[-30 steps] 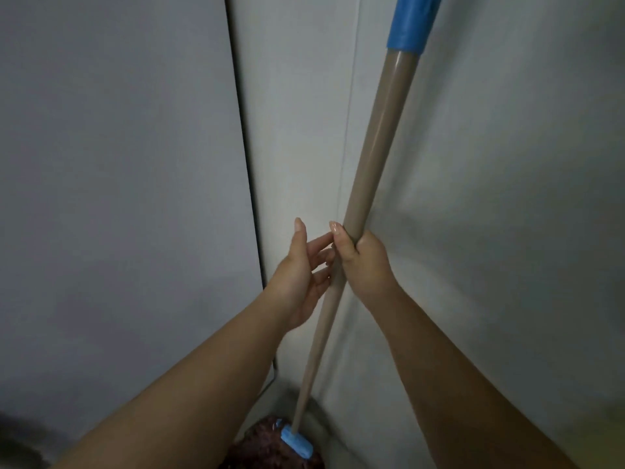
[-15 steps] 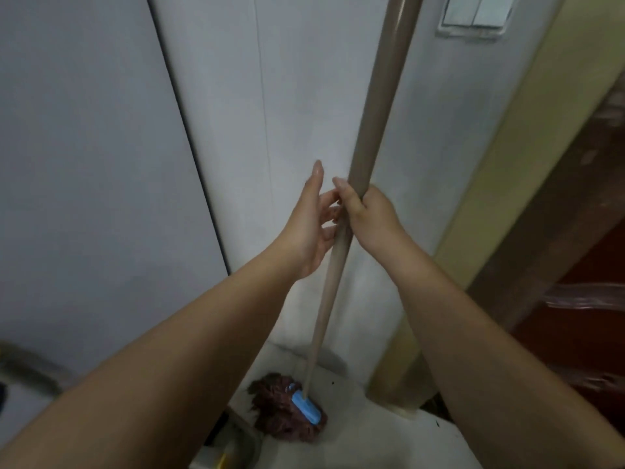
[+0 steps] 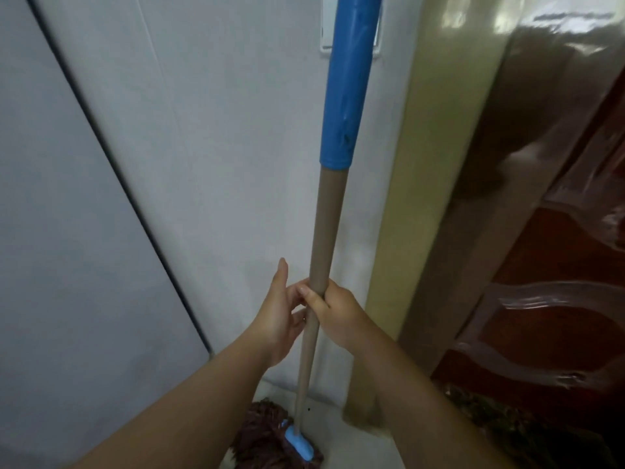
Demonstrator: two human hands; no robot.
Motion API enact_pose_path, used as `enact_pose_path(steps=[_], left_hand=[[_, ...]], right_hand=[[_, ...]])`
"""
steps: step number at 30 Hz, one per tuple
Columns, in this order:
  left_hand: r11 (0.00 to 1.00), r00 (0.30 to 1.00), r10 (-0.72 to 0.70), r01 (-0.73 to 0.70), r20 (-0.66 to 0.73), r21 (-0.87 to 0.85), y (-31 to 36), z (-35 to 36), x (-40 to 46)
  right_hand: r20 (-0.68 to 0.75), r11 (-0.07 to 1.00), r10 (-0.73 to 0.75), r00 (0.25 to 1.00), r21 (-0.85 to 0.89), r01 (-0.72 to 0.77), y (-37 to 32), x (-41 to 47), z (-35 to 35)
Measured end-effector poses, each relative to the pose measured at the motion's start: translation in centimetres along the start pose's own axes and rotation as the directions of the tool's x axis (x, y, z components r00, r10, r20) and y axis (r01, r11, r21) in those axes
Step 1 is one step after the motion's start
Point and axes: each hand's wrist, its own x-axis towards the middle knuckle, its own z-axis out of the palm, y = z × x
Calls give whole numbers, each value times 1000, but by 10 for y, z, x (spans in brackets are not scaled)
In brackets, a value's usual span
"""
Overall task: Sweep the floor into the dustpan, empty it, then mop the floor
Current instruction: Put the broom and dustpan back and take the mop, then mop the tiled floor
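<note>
1. Both hands are meeting at the mop handle [image 3: 326, 238]: the left hand [image 3: 279, 319] is lying beside it with thumb raised and fingers fairly straight, their tips touching the shaft, not curled round it.
2. Just right of that, the right hand [image 3: 338, 311] is wrapping the shaft, thumb across the front and fingers curled behind, so this grip is holding the mop.
3. On the far left, a pale grey panel [image 3: 67, 231] is standing with a dark seam [image 3: 118, 184] running down its edge, and the grey wall [image 3: 220, 130] is continuing to the right of it.
4. The tan handle is standing nearly upright in front of that wall, and its blue sleeve [image 3: 351, 79] is covering the upper part and partly hiding a white switch plate [image 3: 326, 25].
5. At the bottom, the brown mop head [image 3: 260, 434] is resting on the pale floor [image 3: 338, 431], joined to the shaft by a light-blue clamp [image 3: 299, 446].
6. To the right, a yellowish door frame [image 3: 436, 164] is standing beside a glossy reddish-brown door [image 3: 558, 265].
</note>
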Motion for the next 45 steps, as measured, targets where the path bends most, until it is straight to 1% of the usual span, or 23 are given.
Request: enact_pose_path(steps=[6,10,15,16,18,20,22,24,27,29,34,37,38,40,41,43,45], left_hand=[[999,999,-18,17,28,30,-2,14,-2],[999,999,0,-1,39,37,-6,20,-9],[999,1000,-4,2,24,52,-7,26,-23],[999,999,-4,3,33,43,-8,26,-27],[1000,999,1,-1,51,-1,-6,26,-35],[997,999,17,-14,46,-80,0,28,-46],[989,998,44,-37,47,-143,12,33,-59],[981,992,86,-68,92,-181,29,42,-76],[983,972,144,-120,184,-136,60,54,-107],[982,953,174,-150,249,-115,78,59,-129],[961,892,232,-149,388,-233,104,62,-178],[946,844,265,-133,467,-297,105,69,-204],[948,833,265,-133,485,-290,101,73,-212],[966,844,224,-128,487,-223,83,85,-223],[975,862,196,-119,467,-188,69,91,-226],[985,908,123,-63,399,-159,31,101,-228],[983,946,42,18,322,-182,-15,107,-227]], right_hand=[[-26,998,2,1000,66,0,11,-7,-7],[-44,997,-21,999,75,24,10,-22,-8],[-47,999,1,999,48,1,9,-35,-3],[-64,998,-4,998,60,7,7,-38,-1],[-148,995,-13,989,99,28,-2,-44,-3],[-251,991,-22,968,126,55,-18,-49,-11],[-355,988,-52,934,116,98,-39,-56,-22],[-438,985,-89,895,95,144,-63,-67,-35],[-476,984,-110,873,72,163,-102,-92,-45],[-537,986,-133,833,17,169,-129,-112,-50],[-626,982,-165,763,-27,190,-191,-161,-56],[-691,972,-113,714,73,225,-207,-186,-56],[-715,963,-94,693,111,244,-207,-194,-56],[-745,954,-81,662,135,268,-194,-212,-50],[-738,954,-71,671,145,261,-180,-220,-47],[-673,964,-18,739,184,191,-141,-235,-37],[-583,968,38,812,224,115,-95,-251,-24]])
